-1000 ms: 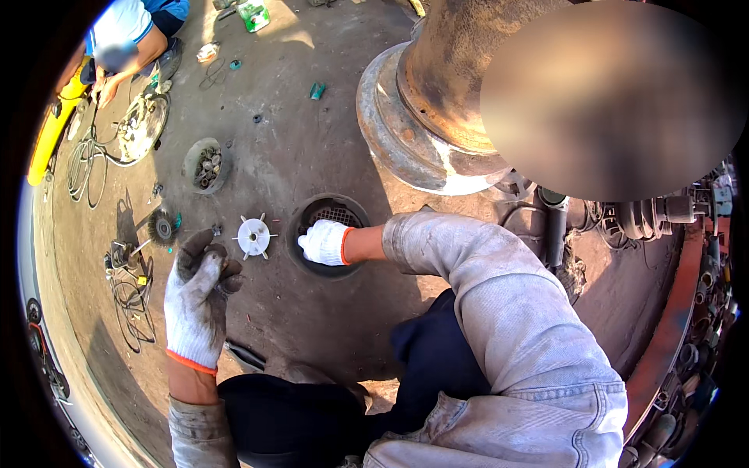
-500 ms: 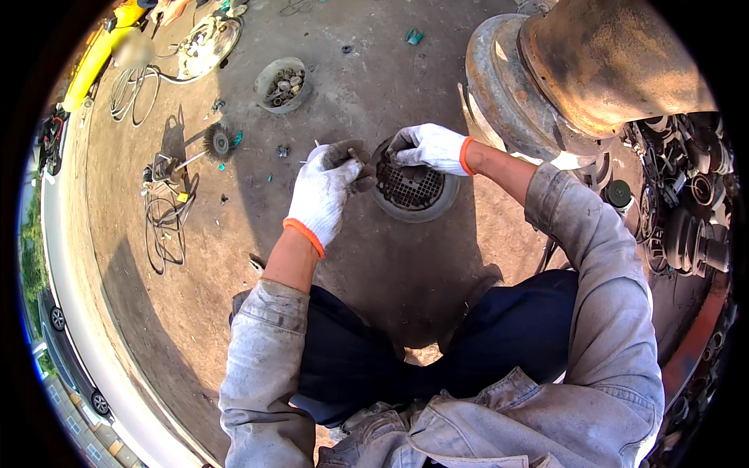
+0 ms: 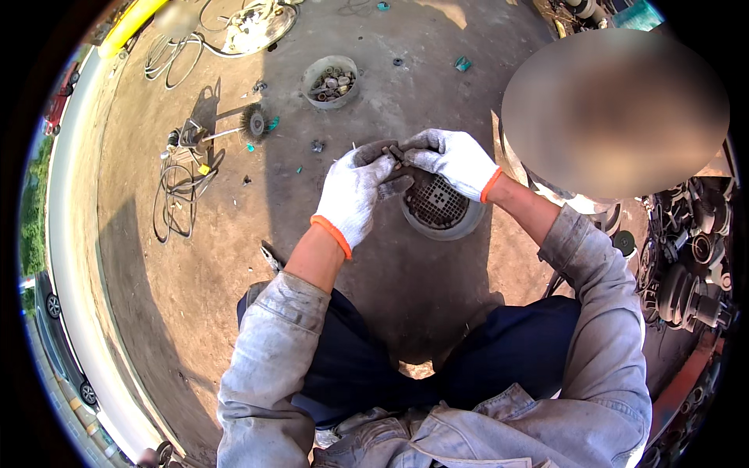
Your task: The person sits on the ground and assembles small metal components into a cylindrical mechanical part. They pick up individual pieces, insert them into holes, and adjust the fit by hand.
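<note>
Both my hands wear white work gloves with grey fingers and orange cuffs. My left hand [image 3: 351,195] is closed around a small dark metal part [image 3: 395,154], whose exact kind is too small to tell. The fingertips of my right hand [image 3: 456,162] are pinched together at the same spot, meeting the left fingers; what they grip is mostly hidden. Just under my right hand sits a round basin [image 3: 468,228] with a dark square-holed grid [image 3: 441,201] in it. Part of the basin is covered by the right hand.
Ahead stands a bowl [image 3: 307,92] of small metal parts. To the left lie a power tool [image 3: 191,134] with a wire wheel brush [image 3: 253,121] and a looped cable [image 3: 165,222]. A pile of metal parts [image 3: 686,288] fills the right side, near a large blurred shape [image 3: 616,113].
My right hand has come up from the basin to my left hand, and their fingertips now meet at the small part. The whole view has shifted somewhat.
</note>
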